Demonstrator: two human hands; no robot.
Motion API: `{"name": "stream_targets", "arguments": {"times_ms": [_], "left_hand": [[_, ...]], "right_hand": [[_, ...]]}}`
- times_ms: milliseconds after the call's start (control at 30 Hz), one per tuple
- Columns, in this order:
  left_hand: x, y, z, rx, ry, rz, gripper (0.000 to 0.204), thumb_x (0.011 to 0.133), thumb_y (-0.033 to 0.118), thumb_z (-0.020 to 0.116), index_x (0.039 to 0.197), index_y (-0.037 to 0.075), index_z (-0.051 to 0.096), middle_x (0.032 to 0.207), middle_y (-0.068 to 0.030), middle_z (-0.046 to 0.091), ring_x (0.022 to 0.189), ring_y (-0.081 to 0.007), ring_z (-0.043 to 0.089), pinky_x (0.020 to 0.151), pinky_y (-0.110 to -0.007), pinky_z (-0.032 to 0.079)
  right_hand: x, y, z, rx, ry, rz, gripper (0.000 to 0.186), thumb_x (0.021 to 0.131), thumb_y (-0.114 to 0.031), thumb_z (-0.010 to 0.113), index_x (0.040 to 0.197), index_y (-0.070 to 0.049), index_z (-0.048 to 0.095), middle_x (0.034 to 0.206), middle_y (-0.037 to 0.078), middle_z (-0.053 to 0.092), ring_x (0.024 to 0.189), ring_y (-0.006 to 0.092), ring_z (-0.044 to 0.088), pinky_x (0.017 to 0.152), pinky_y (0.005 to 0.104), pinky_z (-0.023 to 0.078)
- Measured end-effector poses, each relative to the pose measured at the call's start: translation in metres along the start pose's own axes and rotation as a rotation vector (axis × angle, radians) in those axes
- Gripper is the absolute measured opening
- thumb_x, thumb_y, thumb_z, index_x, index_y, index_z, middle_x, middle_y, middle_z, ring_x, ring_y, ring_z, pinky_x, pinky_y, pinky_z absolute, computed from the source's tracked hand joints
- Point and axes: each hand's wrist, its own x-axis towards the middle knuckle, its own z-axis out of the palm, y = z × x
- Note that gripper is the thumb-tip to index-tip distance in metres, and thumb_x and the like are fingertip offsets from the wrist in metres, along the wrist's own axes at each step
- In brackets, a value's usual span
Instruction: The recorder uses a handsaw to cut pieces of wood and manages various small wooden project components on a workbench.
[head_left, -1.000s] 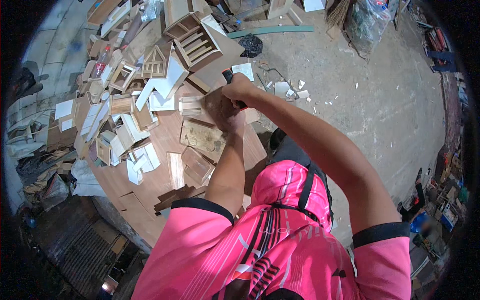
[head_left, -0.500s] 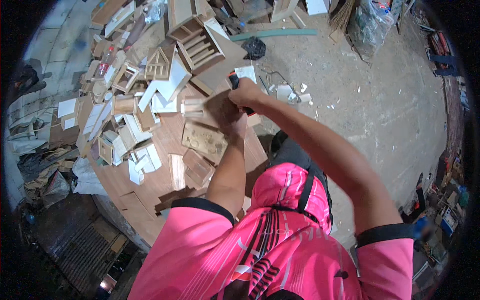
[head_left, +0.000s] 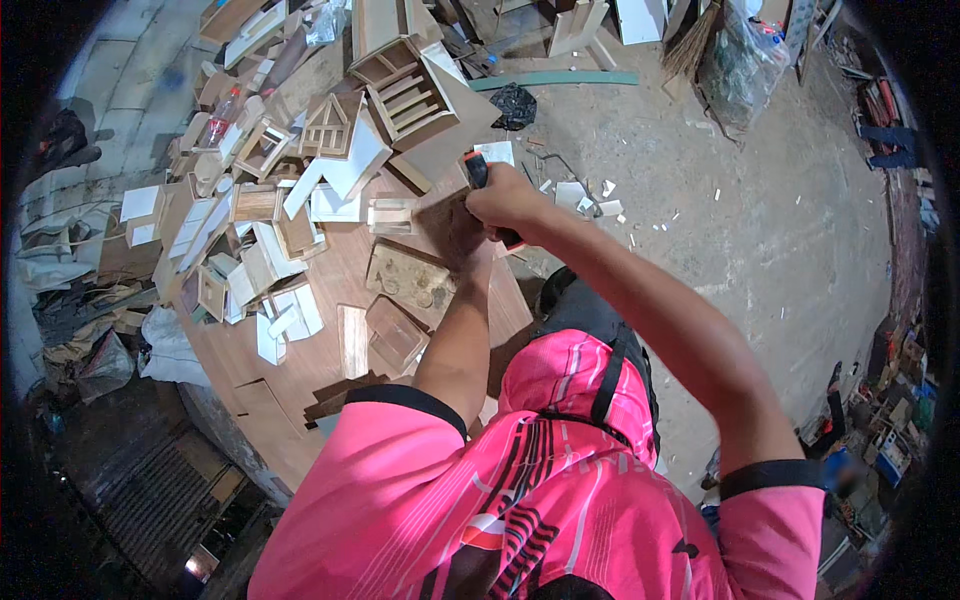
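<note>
My right hand (head_left: 505,203) is wrapped round a long black tool with orange ends (head_left: 477,168); its exact kind is hidden by the fist. Just below and left of it, my left hand (head_left: 468,250) is in shadow, gripping a flat brown wooden piece (head_left: 438,218) at the table's edge. Its fingers are partly covered. Beside the left wrist lies a stained tan wooden block (head_left: 408,278). A shallow wooden tray (head_left: 396,335) and a pale wooden strip (head_left: 352,340) rest nearer to me, and a small slatted wooden piece (head_left: 391,215) lies left of the brown one.
Heaped wooden and white pieces cover the left of the wooden table (head_left: 235,350). A slatted wooden box (head_left: 408,100) stands at the back. On the concrete floor to the right are white scraps (head_left: 570,195), a black plastic bag (head_left: 514,107), a green strip (head_left: 570,78) and a broom (head_left: 690,45).
The view has shifted slightly. Both hands stay together at the brown wooden piece, and the right hand with the black tool sits slightly lower and further right in the picture.
</note>
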Motion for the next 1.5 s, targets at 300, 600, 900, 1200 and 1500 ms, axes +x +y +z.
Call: {"name": "stream_targets", "arguments": {"times_ms": [300,600,900,1200,1500], "left_hand": [[0.002,0.005,-0.012,0.109,-0.141,-0.046,0.036,0.082,0.028,0.062,0.112,0.012,0.053,0.107,-0.0105,0.061,0.106,-0.0256,0.056,0.086,-0.037,0.045],[-0.001,-0.012,0.01,-0.029,0.05,0.018,0.036,0.08,0.028,0.065,0.11,0.01,0.054,0.104,-0.0093,0.061,0.101,-0.0253,0.057,0.081,-0.038,0.047],[-0.004,0.009,-0.01,-0.11,-0.017,0.048,0.037,0.077,0.021,0.068,0.108,0.007,0.055,0.102,-0.01,0.06,0.099,-0.0249,0.057,0.081,-0.036,0.046],[0.002,0.015,-0.01,-0.127,0.005,0.086,0.025,0.083,0.017,0.059,0.104,0.006,0.053,0.096,-0.0112,0.061,0.092,-0.0282,0.06,0.076,-0.037,0.047],[-0.002,0.019,-0.012,-0.069,-0.005,-0.048,0.024,0.08,0.017,0.061,0.099,0.005,0.052,0.097,-0.0166,0.063,0.093,-0.0334,0.06,0.079,-0.042,0.046]], "right_hand": [[0.023,0.01,-0.001,0.037,0.038,-0.081,0.015,0.072,-0.009,0.056,0.07,0.006,0.055,0.062,0.013,0.058,0.049,0.0218,0.059,0.041,0.0357,0.045],[0.044,0.01,0.015,-0.034,0.152,0.002,0.013,0.07,-0.003,0.053,0.08,0.006,0.052,0.058,0.011,0.053,0.044,0.0203,0.054,0.037,0.0357,0.041],[0.006,0.015,-0.001,-0.029,0.018,-0.06,0.021,0.068,-0.011,0.061,0.072,0.009,0.058,0.063,0.015,0.06,0.052,0.023,0.061,0.047,0.0374,0.047],[0.058,0.017,0.017,0.03,0.045,0.15,0.032,0.069,-0.017,0.065,0.086,0.01,0.061,0.076,0.019,0.065,0.078,0.0298,0.067,0.07,0.0376,0.052],[0.023,-0.008,0.0,-0.114,0.031,0.081,0.02,0.073,-0.011,0.058,0.077,0.008,0.061,0.074,0.017,0.063,0.063,0.0242,0.064,0.052,0.0361,0.05]]}}
